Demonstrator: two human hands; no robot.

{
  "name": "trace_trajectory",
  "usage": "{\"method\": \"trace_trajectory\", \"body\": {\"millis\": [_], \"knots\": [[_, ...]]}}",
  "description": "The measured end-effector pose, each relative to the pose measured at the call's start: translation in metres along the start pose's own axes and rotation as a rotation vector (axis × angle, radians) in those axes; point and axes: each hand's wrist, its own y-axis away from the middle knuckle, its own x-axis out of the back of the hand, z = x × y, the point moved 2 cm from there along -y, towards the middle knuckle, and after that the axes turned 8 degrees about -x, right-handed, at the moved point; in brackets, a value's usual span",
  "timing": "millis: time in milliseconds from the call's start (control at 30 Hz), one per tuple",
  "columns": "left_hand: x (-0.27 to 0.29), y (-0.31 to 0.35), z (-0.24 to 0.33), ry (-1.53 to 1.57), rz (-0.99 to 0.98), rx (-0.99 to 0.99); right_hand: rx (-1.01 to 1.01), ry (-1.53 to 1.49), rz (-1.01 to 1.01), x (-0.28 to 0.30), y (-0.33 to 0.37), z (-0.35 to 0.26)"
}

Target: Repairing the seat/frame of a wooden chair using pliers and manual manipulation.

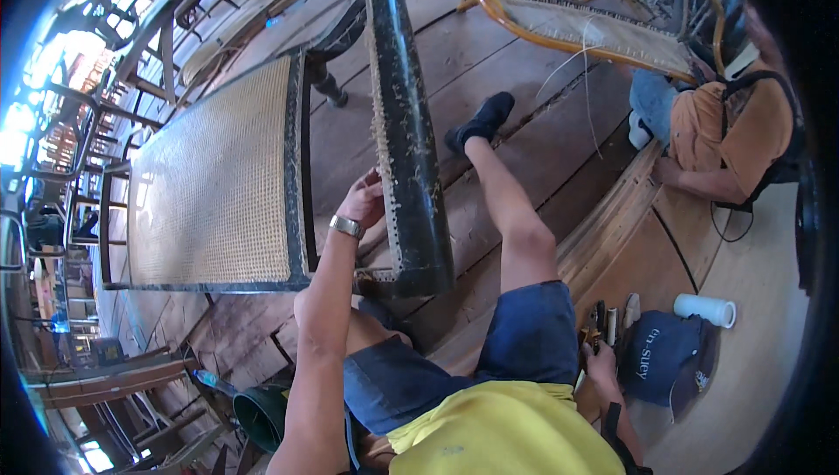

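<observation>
A long dark-framed chair or bench lies before me, with a woven cane panel (pixel 218 178) at left and a bare opening beside it. Frayed cane ends line the inner edge of its black end rail (pixel 411 134). My left hand (pixel 365 199), a watch on the wrist, is at that edge with bent fingers; whatever they pinch is hidden. Low at right, my right hand (pixel 599 363) is closed round a dark hand tool (pixel 594 328) whose exact kind is unclear. A metal tube-like tool (pixel 612 326) lies next to it.
A dark blue cap (pixel 660 357) and a white cylinder (pixel 704 310) lie right of my right hand. Another person (pixel 725 138) sits at far right near a light-brown chair frame (pixel 524 25). A dark green bucket (pixel 260 418) stands lower left; stacked furniture fills the far left.
</observation>
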Motion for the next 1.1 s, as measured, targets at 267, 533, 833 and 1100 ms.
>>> {"method": "trace_trajectory", "body": {"millis": [267,533,833,1100], "knots": [[0.047,0.004,-0.013,-1.526,0.472,0.09,-0.027,0.021,-0.069,-0.015,-0.019,0.022],[-0.045,0.025,0.028,-0.013,0.075,0.089,0.025,-0.063,-0.112,-0.016,-0.024,0.023],[-0.016,0.004,-0.004,0.178,-0.188,0.104,-0.039,-0.299,-0.197,-0.017,-0.02,0.03],[-0.016,0.005,-0.01,0.208,-0.077,0.037,-0.029,-0.176,-0.108,-0.02,-0.007,0.004]]}}
